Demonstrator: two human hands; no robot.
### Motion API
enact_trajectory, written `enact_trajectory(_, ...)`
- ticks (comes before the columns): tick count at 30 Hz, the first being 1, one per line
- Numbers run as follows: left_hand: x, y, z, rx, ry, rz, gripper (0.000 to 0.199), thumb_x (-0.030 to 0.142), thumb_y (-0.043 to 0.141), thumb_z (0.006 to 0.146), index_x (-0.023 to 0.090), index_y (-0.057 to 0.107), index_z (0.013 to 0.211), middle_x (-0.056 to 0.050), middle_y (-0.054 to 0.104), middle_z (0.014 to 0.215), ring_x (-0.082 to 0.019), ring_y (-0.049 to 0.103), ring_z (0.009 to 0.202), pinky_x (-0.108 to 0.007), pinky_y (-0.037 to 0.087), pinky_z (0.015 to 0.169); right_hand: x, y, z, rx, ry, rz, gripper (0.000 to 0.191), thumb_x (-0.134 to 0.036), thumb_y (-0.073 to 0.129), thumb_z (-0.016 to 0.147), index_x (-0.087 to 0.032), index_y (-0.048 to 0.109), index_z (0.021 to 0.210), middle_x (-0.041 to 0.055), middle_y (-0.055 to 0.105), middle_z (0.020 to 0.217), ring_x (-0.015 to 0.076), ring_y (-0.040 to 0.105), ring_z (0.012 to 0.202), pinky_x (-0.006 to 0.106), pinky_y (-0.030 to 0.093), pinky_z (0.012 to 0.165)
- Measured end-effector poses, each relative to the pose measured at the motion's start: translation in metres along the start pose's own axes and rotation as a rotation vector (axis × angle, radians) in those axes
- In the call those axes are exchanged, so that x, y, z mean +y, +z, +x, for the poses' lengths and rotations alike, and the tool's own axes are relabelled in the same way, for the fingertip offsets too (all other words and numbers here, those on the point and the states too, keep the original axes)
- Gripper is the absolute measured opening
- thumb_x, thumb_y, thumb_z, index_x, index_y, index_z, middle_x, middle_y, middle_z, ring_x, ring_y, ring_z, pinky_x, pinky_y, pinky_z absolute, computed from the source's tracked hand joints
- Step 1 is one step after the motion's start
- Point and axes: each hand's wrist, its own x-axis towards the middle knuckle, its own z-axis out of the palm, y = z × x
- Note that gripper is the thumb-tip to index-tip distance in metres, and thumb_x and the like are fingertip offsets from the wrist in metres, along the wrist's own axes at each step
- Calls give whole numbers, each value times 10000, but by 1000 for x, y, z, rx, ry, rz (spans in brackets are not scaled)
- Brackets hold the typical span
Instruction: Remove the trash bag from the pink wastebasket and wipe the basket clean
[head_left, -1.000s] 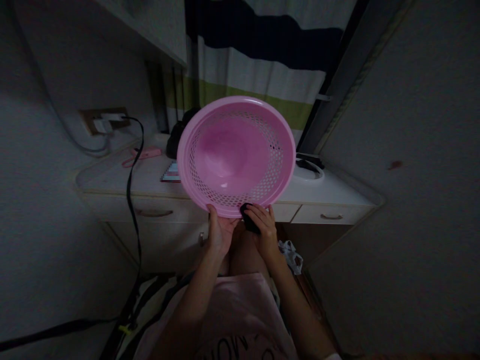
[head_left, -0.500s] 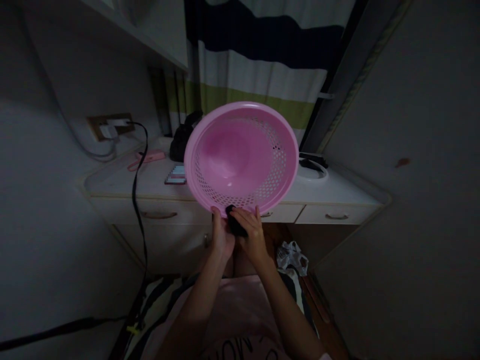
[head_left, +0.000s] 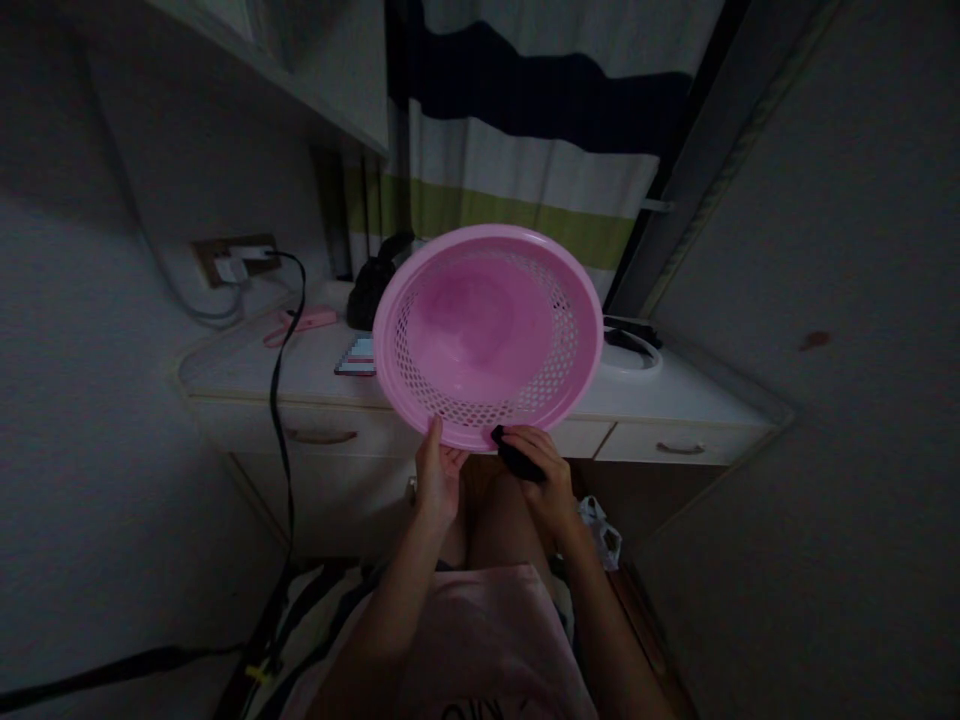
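Note:
A pink plastic basket [head_left: 487, 310] with perforated sides is tilted so that its inside faces me, above the front edge of the white desk. My left hand [head_left: 439, 475] grips its near rim, thumb on the inner side and fingers beneath. A black cloth-like item [head_left: 519, 460] is held in my right hand [head_left: 547, 480], its tip touching the rim's lower right part. The palm of the right hand is hidden.
On the white desk [head_left: 697, 395] are a pink strap-like item [head_left: 311, 320], a dark bag [head_left: 371, 290], a blurred flat item [head_left: 355, 357] and a white ring-shaped item [head_left: 637, 365]. A black cable [head_left: 276, 400] hangs at left. A plastic bag [head_left: 604, 535] lies below.
My right hand has slid rightward along the rim with the black item, away from my left hand. The basket is slightly lower in view, and the camera view has shifted a little.

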Motion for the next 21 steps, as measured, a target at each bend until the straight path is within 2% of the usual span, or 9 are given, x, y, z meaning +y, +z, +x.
enact_trajectory(3,0,-1,3,43,63,-56,182,257,636,762,123,642,885,-55,694,882,-146,645,803,-295,464,833,-7,11,4,48,4,74,386,-110,487,791,-249,603,1132,77,639,1087,214,558,1053,439,433,929)
enact_trajectory(6,-1,-2,4,43,97,-129,127,203,649,747,115,644,838,-35,689,847,-119,635,780,-262,455,828,-12,22,5,80,22,134,381,-107,500,791,-252,606,1127,72,639,1090,213,560,1056,438,427,942)
enact_trajectory(13,-11,-3,4,-101,-24,-150,265,376,624,774,153,620,917,-39,674,837,-128,630,749,-257,478,743,-26,45,6,322,149,245,343,-112,556,764,-247,632,1070,56,668,1023,207,602,986,409,461,915)
enact_trajectory(18,-11,3,3,-137,-107,-163,282,345,574,820,127,609,996,-62,671,880,-131,631,769,-252,491,787,-26,47,0,312,187,252,312,-134,559,768,-236,645,1050,61,674,1015,203,608,980,402,468,911)
enact_trajectory(21,-8,4,2,-145,-128,-133,356,389,475,870,123,589,1076,-90,668,958,-146,637,788,-261,515,754,-25,38,-5,216,215,239,313,-137,547,781,-235,642,1063,65,677,1029,200,609,994,393,473,909)
